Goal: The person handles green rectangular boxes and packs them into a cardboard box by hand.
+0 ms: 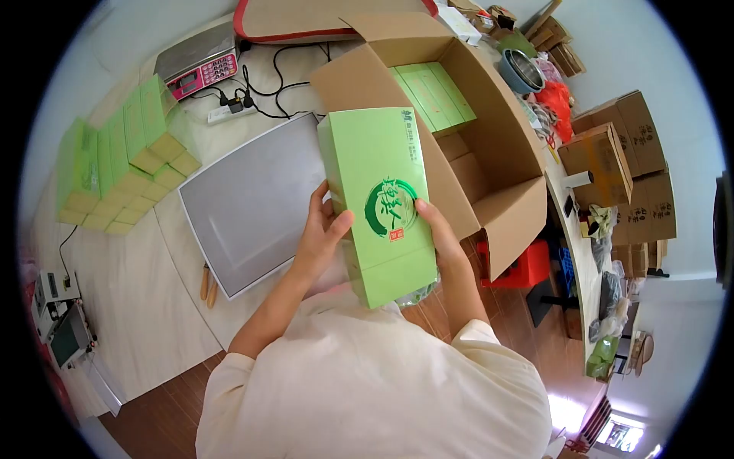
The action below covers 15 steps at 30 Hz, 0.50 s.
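Observation:
Between both hands, in front of my chest, I hold a long light-green box (386, 161) with a dark-green round logo and a small red seal. My left hand (327, 229) grips its left side, the thumb along the edge. On the opposite side my right hand (434, 229) is closed on it, thumb over the front face. Just beyond, to the right, stands an open cardboard carton (501, 115) with its flaps spread. Several similar green boxes (434, 96) lie in the carton's far part. Brown cardboard shows in its nearer part.
A shallow grey tray (252, 206) lies on the table, left of my hands. Stacked green boxes (115, 164) stand at the far left. Behind are a pink-fronted scale (202, 69), a power strip (232, 112) and black cables. A red stool (520, 264) is below the carton.

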Tool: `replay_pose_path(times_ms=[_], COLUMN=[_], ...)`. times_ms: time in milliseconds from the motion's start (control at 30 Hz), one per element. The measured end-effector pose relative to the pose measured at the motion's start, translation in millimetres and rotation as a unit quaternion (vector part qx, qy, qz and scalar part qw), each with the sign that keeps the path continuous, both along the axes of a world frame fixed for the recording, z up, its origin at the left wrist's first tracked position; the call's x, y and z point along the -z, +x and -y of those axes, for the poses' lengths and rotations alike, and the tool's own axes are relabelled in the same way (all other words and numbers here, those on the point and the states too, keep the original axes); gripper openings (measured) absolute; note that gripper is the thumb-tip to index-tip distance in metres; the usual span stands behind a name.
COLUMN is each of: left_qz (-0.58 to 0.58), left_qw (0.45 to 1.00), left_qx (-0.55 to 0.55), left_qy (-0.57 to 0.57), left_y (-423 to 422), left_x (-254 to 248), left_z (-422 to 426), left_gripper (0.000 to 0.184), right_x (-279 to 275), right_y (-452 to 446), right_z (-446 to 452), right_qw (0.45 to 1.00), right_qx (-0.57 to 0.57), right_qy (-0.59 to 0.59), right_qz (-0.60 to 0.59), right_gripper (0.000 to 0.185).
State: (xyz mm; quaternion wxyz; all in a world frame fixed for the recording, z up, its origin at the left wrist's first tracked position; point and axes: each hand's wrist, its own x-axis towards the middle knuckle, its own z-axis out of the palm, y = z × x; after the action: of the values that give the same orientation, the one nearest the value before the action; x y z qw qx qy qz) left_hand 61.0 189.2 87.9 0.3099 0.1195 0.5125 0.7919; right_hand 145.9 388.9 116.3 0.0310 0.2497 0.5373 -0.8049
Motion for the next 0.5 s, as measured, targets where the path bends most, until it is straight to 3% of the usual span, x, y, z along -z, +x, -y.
replay_pose_path(times_ms=[67,233,367,467,500], left_qz=[0.014,0.01,-0.037,-0.019,-0.009], left_qw=[1.0,0.999,0.998,0.996,0.995], left_qx=[0.013,0.038,0.006,-0.031,-0.047], left_qy=[-0.001,-0.001,-0.054,-0.082,-0.092], left_y=[-2,-12,-19,-24,-25], left_x=[-10,-7,2,13,17], left_z=[-7,-24,-16,-9,-8], left_gripper=[0.081,0.057,0.045,0.041,0.039], right_x=[-9,-41,-87,-107,-102], right_y=[-1,-16,-26,-37,-42], right_z=[-8,-59,-112,-156,-183], right_qw=[0.999,0.973,0.847,0.813,0.718], right_qx=[0.002,0.02,0.042,0.057,0.057], right_qy=[-0.002,0.212,0.515,0.577,0.693], right_qz=[-0.04,-0.086,-0.125,-0.059,-0.012], right_gripper=[0.055,0.063,0.071,0.07,0.069])
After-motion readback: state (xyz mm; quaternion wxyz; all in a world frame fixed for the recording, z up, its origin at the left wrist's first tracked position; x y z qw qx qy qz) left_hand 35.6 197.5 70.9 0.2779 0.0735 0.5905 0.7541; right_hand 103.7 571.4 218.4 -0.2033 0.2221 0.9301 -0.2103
